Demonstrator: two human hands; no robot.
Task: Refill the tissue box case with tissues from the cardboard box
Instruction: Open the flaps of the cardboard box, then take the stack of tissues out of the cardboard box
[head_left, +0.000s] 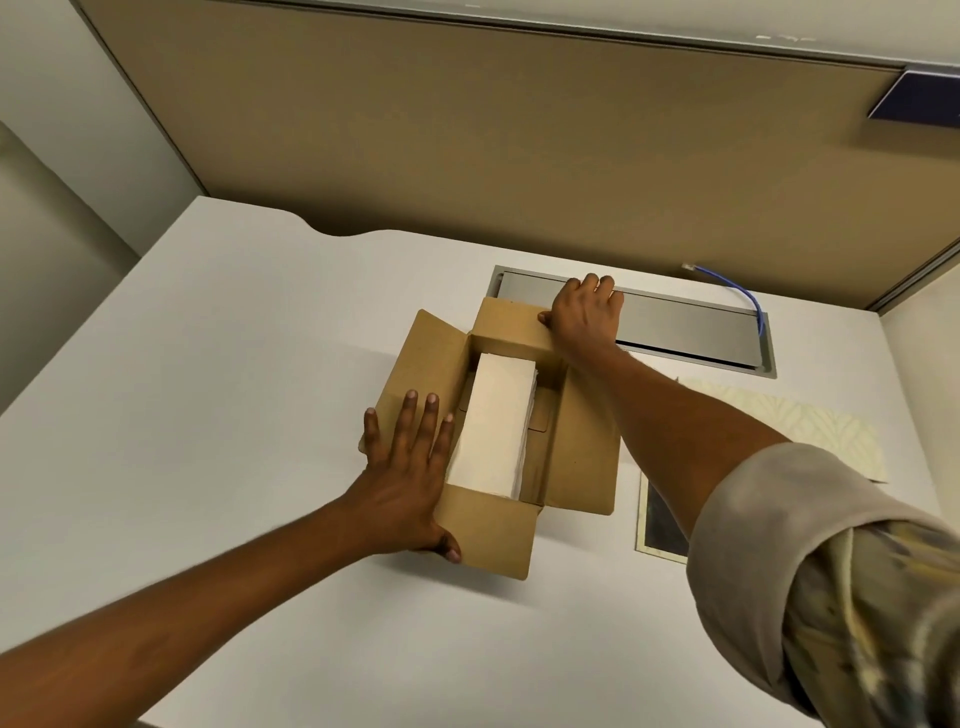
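A brown cardboard box (582, 447) sits open in the middle of the white desk, all its flaps folded outward. Inside it lies a white stack of tissues (493, 431), along the left side of the box. My left hand (410, 483) lies flat on the left flap, fingers spread, thumb hooked around the near corner. My right hand (584, 317) grips the far flap at its right end, fingers curled over its far edge. A cream patterned tissue box case (810, 426) lies to the right of the box, partly hidden behind my right forearm.
The white desk (208, 415) ends at a tan partition wall behind. A grey metal cable hatch (685, 332) is set into the desk just behind the box, with a blue cable (748, 299) rising from it. A dark framed rectangle (660, 525) lies under my right forearm.
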